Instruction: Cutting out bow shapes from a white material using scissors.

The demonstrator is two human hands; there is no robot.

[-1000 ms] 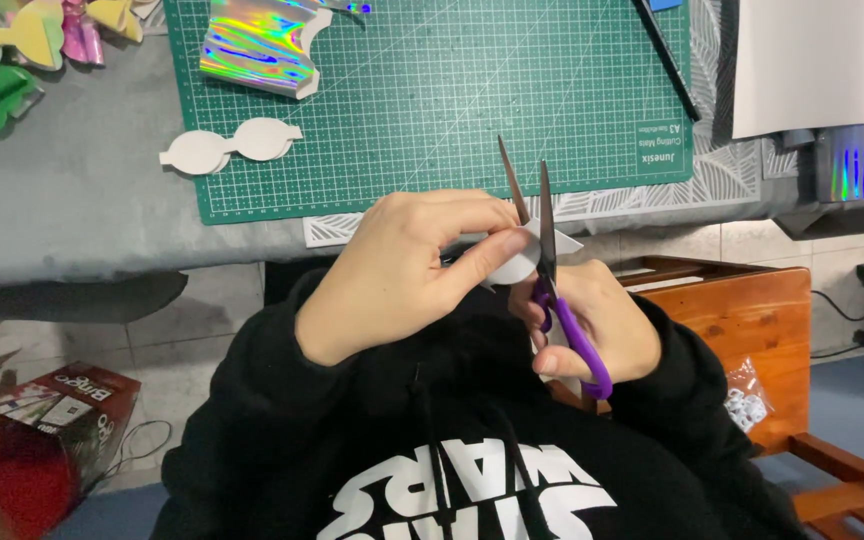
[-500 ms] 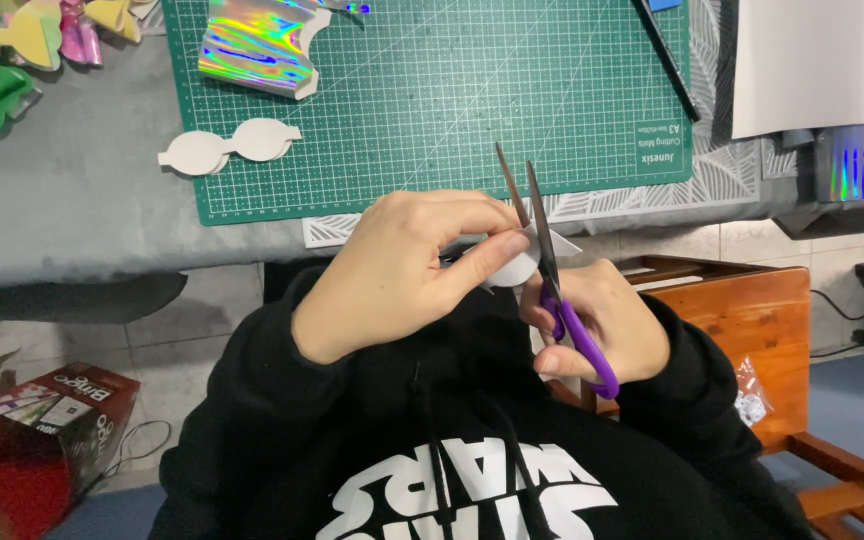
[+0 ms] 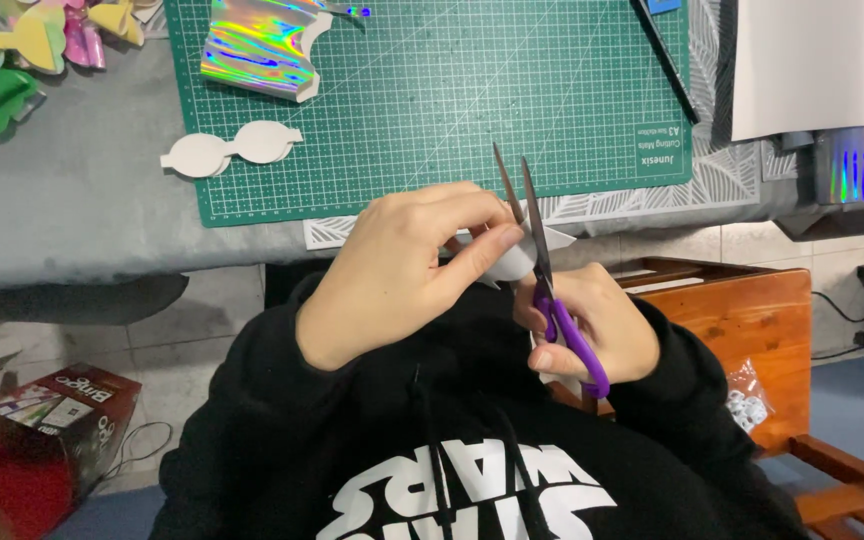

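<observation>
Right, here is what we see:
left hand: our left hand (image 3: pixel 402 270) is curled shut over a small white paper piece (image 3: pixel 512 262), thumb pressed on top and fingers underneath, pinching it just below the table edge.
right hand: our right hand (image 3: pixel 592 325) is closed through the purple handles of the scissors (image 3: pixel 542 265), fingers wrapped tight.
scissors: blades point up and away from us and stand slightly apart at the tips (a narrow V); the paper piece sits at the blades, touching them, beside the left thumb.
paper piece: held over our lap, in front of the black hoodie (image 3: pixel 432 440), not resting on anything.
cutting mat: the green cutting mat (image 3: pixel 452 110) lies on the grey table (image 3: pixel 82 210), well above the hands.
on the mat: a holographic sheet (image 3: pixel 257 45) with a curved cut-out sits at the top left corner.
white cut-out: a white bow-shaped cut-out (image 3: pixel 227 152) straddles the mat's left edge, partly on the table.
far left: yellow, pink and green bow shapes (image 3: pixel 22 45) lie in a cluster on the table.
right side: a white sheet (image 3: pixel 802 65) stands beyond the mat; a wooden chair (image 3: pixel 742 320) is just beside our right arm.
floor: a red box (image 3: pixel 42 430) sits low left.
</observation>
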